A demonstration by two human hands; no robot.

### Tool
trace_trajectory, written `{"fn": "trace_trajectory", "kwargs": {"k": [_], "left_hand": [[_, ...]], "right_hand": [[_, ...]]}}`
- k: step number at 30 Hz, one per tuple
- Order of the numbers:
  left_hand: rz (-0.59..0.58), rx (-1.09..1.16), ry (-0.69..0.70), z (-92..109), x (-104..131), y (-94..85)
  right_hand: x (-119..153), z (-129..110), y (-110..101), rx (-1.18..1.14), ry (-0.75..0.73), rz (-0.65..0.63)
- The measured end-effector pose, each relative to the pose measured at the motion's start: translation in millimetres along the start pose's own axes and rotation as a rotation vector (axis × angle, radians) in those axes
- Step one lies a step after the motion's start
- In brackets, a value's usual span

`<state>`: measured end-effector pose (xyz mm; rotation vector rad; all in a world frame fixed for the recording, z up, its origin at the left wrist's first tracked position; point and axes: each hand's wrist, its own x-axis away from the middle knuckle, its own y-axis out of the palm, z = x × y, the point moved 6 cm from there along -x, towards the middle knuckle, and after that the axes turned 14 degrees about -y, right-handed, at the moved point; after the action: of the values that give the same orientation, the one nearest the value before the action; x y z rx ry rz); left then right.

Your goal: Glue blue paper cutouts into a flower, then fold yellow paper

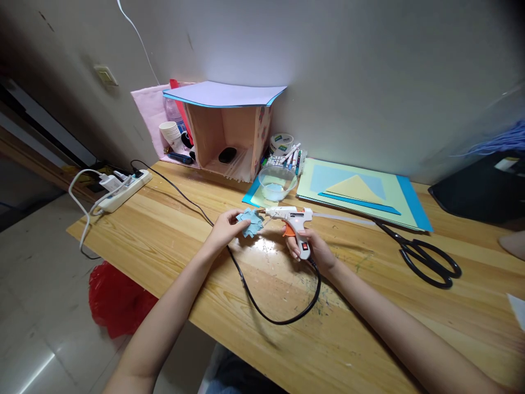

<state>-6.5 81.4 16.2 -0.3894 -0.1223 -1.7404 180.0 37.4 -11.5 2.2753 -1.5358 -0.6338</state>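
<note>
Near the middle of the wooden table, my left hand pinches a light blue layered paper piece with pointed edges. My right hand is wrapped round the handle of a white glue gun with an orange trigger. The gun's nozzle points left and is at the upper right edge of the paper piece; whether they touch I cannot tell. A black cable runs from the handle in a loop across the table and past my left wrist.
Black scissors lie right of my right hand. Behind are a clear bowl, stacked coloured paper, markers and an open box. A power strip lies at the left edge; part of another person's arm shows far right.
</note>
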Motion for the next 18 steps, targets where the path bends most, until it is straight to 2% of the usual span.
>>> {"fn": "trace_trajectory", "kwargs": {"k": [8, 13, 18], "left_hand": [[-0.015, -0.005, 0.025, -0.4, 0.5, 0.9], [-0.023, -0.013, 0.002, 0.9, 1.6, 1.9], [0.021, 0.001, 0.032, 4.9, 1.8, -2.0]], "right_hand": [[0.2, 1.5, -4.8, 0.05, 0.012, 0.06], [0.4, 0.5, -5.5, -0.004, 0.005, 0.071], [0.6, -1.2, -3.4, 0.003, -0.003, 0.052]]}}
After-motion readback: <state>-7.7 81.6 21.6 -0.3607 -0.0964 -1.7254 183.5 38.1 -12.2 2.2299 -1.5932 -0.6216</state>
